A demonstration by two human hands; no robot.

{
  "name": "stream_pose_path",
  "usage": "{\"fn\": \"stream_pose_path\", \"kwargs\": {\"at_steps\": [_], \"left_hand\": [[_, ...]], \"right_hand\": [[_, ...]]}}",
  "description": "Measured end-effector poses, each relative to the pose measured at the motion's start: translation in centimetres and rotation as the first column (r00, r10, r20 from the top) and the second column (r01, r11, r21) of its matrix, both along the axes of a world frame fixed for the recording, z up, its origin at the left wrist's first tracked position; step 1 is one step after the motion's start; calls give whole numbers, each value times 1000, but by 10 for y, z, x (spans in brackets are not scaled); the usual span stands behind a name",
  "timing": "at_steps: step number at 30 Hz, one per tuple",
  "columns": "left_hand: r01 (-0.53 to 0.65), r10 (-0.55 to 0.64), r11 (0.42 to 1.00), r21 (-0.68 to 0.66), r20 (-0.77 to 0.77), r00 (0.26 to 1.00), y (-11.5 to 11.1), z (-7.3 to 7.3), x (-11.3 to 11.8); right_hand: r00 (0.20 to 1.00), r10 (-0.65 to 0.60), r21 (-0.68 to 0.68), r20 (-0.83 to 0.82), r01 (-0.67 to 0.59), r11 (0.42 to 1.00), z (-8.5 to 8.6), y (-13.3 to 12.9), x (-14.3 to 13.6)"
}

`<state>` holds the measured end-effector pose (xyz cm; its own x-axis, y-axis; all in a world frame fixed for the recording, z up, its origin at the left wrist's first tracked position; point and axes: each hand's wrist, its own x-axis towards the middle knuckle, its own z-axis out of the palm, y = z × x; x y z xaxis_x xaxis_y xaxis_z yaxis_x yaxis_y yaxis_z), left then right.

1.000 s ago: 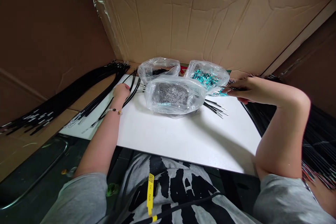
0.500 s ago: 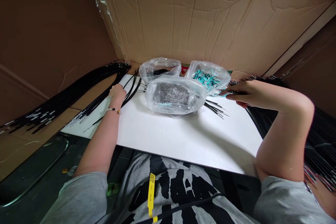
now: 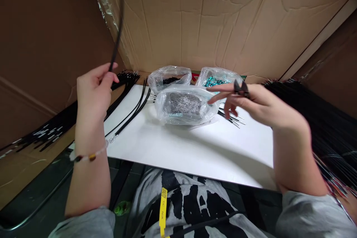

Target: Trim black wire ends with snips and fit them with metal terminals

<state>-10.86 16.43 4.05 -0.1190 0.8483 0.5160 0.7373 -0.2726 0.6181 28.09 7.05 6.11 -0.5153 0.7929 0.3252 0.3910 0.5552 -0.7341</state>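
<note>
My left hand is raised at the left, closed in a pinch on a black cable. The cable stands up from the fingers, and its pale upper tip is blurred. My right hand hovers by the right side of a clear plastic bag of small silvery metal pieces. Its index finger is stretched forward and the other fingers are apart. A small dark ring-like tool sits around the base of the index finger; its exact kind is unclear.
Behind are bags of black pieces and teal pieces. Black cables lie on the white tabletop; shorter ones poke out at the right. Cable bundles flank both sides. Cardboard walls enclose the back.
My left hand has lifted from the cables at the table's left and now holds one upright. My right hand has moved left and nearer, and its index finger now points forward.
</note>
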Motion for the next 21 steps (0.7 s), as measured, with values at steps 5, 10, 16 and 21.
{"fn": "stream_pose_path", "kwargs": {"at_steps": [5, 10, 16, 21], "left_hand": [[298, -289, 952, -64, 121, 950, -84, -20, 33], [447, -443, 847, -288, 84, 893, -113, -40, 16], [523, -481, 705, -479, 219, 849, -104, -58, 6], [576, -493, 709, -407, 298, 817, -100, -59, 43]], "right_hand": [[927, 132, -112, -351, -181, 977, -19, -5, -52], [881, -25, -185, -472, -71, 980, -17, 8, -45], [857, -29, -277, -515, -135, 951, -35, 17, -62], [876, 145, -173, -460, -248, 953, -48, 9, -83]]}}
